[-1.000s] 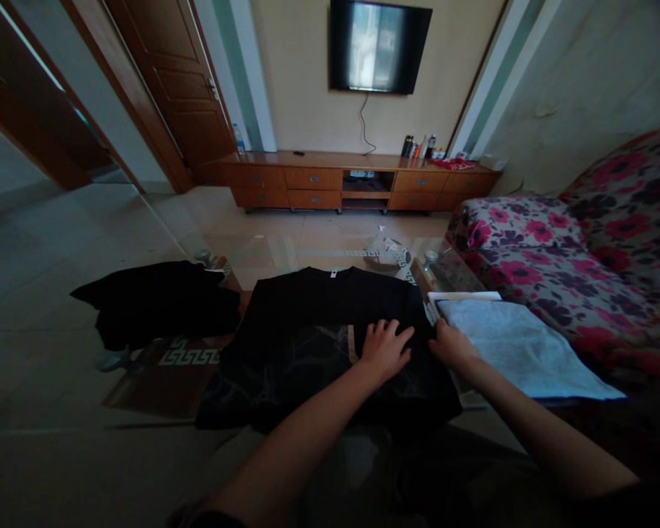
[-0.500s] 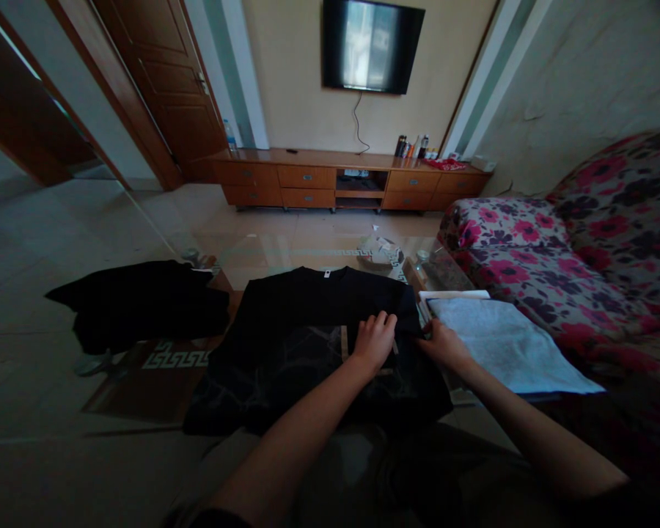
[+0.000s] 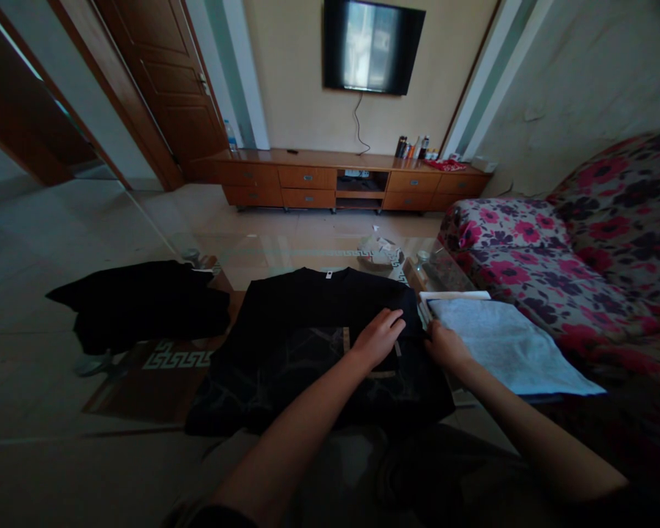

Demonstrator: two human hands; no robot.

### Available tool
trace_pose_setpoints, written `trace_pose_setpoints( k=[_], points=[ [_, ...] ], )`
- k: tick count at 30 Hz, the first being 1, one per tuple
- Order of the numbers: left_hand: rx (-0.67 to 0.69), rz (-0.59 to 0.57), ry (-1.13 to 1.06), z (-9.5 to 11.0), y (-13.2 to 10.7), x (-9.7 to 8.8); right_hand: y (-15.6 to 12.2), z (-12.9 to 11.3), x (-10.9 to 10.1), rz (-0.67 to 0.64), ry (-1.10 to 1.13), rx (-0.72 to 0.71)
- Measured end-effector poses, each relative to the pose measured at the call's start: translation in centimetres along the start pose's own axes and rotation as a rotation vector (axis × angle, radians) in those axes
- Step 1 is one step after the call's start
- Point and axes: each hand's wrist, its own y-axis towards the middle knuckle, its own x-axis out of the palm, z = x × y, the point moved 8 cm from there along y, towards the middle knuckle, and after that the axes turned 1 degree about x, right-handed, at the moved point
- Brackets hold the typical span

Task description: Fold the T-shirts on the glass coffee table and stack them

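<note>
A black T-shirt (image 3: 286, 308) with a dark patterned lower front lies spread on the glass table, its collar and small white label at the far side. My left hand (image 3: 378, 339) rests on the right part of its chest, fingers stretched out and a little bent. At the shirt's right edge, my right hand (image 3: 446, 346) has its fingers curled in on the black cloth; the fingertips are partly hidden. Just right of that hand lies a light blue-grey folded cloth (image 3: 511, 345), with a white edge behind it.
A dark garment pile (image 3: 148, 308) lies on the left of the glass table (image 3: 242, 253). Toward the table's far side sits a bowl-like dish (image 3: 382, 253) with papers. A flowered sofa (image 3: 528, 271) stands at right, and a wooden TV cabinet (image 3: 308, 178) at the back wall.
My left hand has slid a little to the right across the shirt, its fingers straighter. My right hand has shifted slightly right along the shirt's edge.
</note>
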Motion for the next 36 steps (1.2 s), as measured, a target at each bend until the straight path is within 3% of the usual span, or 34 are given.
trace_pose_setpoints(
  k=[7,11,14,16,19,22,25,29,36],
  points=[
    [-0.179,-0.09,0.146,-1.6,-1.1,-0.1,0.0,-0.7,-0.1,-0.03,-0.01,-0.052],
    [-0.329,-0.052,0.147,-2.6,-1.2,-0.4,-0.4,-0.9,-0.2,-0.048,-0.019,-0.095],
    [-0.484,-0.015,0.108,-3.8,-1.5,-0.3,-0.1,-0.9,-0.2,-0.14,-0.043,-0.089],
    [-0.522,0.003,0.091,-4.0,-1.6,-0.3,0.9,-1.2,-1.4,-0.132,-0.047,-0.061],
    [-0.435,0.012,0.105,-3.3,-1.4,-0.3,3.2,-3.1,-5.4,0.128,-0.038,-0.073],
    [-0.276,-0.033,0.138,-2.0,-1.1,0.1,5.3,-6.7,-7.5,0.287,-0.01,-0.239],
    [-0.174,-0.07,0.161,-1.2,-0.9,0.5,7.0,-9.5,-6.2,0.222,-0.006,-0.355],
    [-0.138,-0.077,0.158,-1.2,-0.8,1.0,8.4,-10.1,-3.6,0.097,-0.07,-0.339],
    [-0.127,-0.057,0.168,-1.3,-0.8,1.5,9.6,-10.2,-3.8,0.057,-0.16,-0.325]
  ],
)
